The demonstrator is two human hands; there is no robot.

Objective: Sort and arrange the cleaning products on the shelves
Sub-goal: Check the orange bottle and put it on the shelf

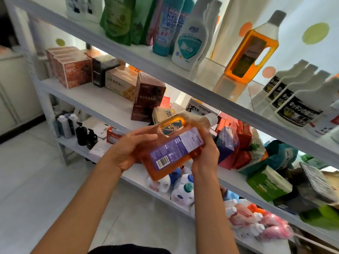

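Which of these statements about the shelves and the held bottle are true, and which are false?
1. Both hands hold the orange bottle. True: left hand, right hand.
2. The held bottle stands upright. False: it is tilted, its white cap up to the right.
3. A similar orange bottle stands on the top shelf. True.
4. The held bottle's label is green. False: it is purple, with a barcode.
5. Red boxes stand on the top shelf. False: one shelf lower.

Red-brown NFC cartons (73,70) stand in a row on the middle shelf, beside a black box (100,70) and a tan biscuit box (121,82). Pale floor tiles (36,180) spread below, and coloured dots (315,33) mark the white wall.
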